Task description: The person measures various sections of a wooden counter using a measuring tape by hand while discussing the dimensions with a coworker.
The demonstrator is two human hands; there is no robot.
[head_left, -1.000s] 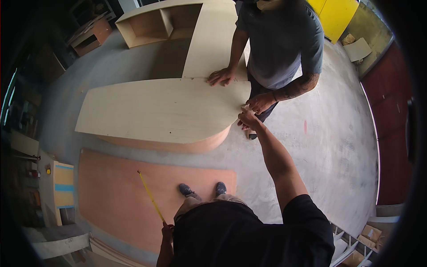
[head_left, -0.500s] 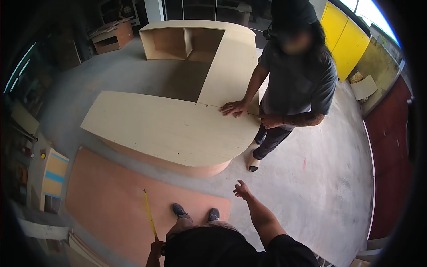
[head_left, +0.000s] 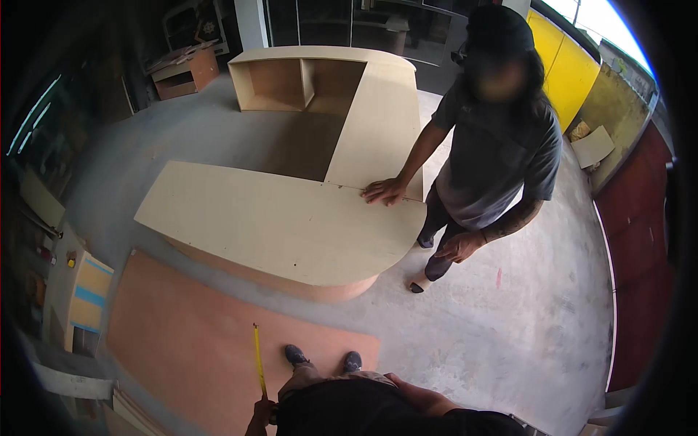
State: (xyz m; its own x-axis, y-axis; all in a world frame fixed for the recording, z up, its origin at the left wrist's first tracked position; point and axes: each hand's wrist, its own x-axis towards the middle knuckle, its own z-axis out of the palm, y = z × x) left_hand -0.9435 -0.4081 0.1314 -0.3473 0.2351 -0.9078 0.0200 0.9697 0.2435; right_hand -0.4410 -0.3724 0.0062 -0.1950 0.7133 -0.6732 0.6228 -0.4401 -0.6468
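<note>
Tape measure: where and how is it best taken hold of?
Probably best at the case end, coming from the wearer's side with fingers wrapped round it, where the left hand holds it. The thin yellow blade juts forward and would likely flex if gripped. The hand mostly hides the case.

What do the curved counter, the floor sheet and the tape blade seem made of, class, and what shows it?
Curved counter: probably plywood, unfinished; pale, matt, faintly streaked.
Floor sheet: thin plywood or hardboard, apparently bare; flat, dull, reddish-brown.
Tape blade: probably coated steel; slim, yellow, straight, though too small to be sure.
</note>
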